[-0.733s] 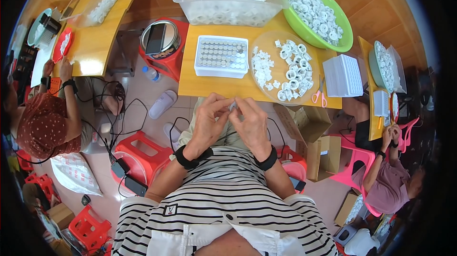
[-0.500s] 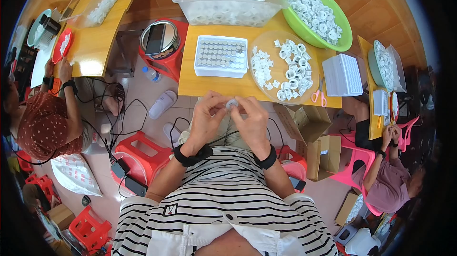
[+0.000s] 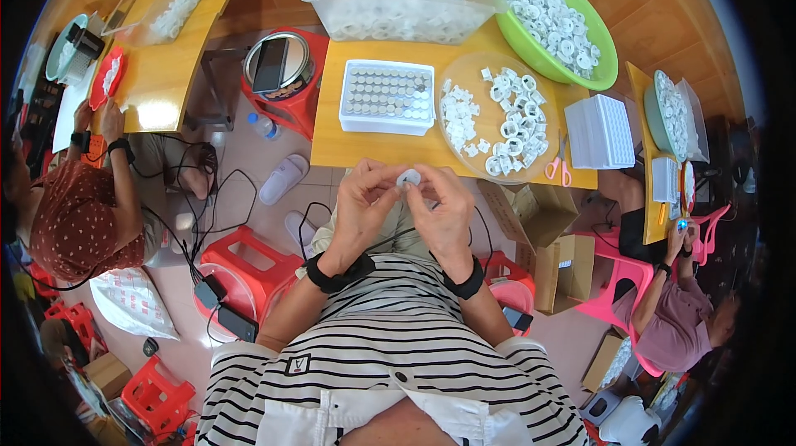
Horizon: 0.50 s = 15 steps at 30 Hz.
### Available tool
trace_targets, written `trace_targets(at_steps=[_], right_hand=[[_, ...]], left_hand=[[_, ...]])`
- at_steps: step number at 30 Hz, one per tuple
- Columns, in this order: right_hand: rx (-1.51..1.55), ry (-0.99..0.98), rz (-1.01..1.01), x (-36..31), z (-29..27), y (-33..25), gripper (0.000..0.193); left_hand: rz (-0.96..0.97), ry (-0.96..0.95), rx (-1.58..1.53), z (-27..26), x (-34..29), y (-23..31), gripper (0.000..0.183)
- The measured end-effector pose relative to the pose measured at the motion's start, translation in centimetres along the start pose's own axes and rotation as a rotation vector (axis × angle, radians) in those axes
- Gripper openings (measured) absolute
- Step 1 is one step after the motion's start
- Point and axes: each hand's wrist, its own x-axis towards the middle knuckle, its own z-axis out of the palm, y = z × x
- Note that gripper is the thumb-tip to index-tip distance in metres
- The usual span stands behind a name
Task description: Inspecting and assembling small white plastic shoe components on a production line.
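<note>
A small round whitish plastic piece (image 3: 407, 177) is pinched between the fingertips of both hands, just off the near edge of the wooden table (image 3: 377, 153). My left hand (image 3: 366, 201) grips its left side and my right hand (image 3: 443, 206) its right side. Beyond them a white tray (image 3: 386, 125) holds rows of small round grey and white pieces. To its right, a clear round plate (image 3: 491, 136) bears a heap of small white parts (image 3: 458, 113) and a group of larger white ring-shaped parts (image 3: 516, 127).
Behind stand a clear plastic bin (image 3: 398, 19) and a green basin (image 3: 609, 52), both full of white parts. Scissors (image 3: 559, 166) and stacked white trays (image 3: 600, 133) lie at the right. Two people work at side tables. Red stools (image 3: 249, 272) and cardboard boxes (image 3: 564, 276) flank me.
The small round piece has turned in my fingers, so its round face shows more. Both hands stay in nearly the same place.
</note>
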Motion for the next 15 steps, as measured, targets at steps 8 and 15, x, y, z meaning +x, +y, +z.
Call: trace_targets(at_steps=[8,15], right_hand=[[-0.192,-0.012,-0.096,0.23,0.25,-0.16,0.023],[-0.274,0.005,-0.113,0.02,0.71,-0.18,0.017]], left_hand=[[0.136,-0.012,0.321,0.44,-0.24,0.96,0.035],[0.167,0.003,0.383,0.33,-0.29,0.67,0.030]])
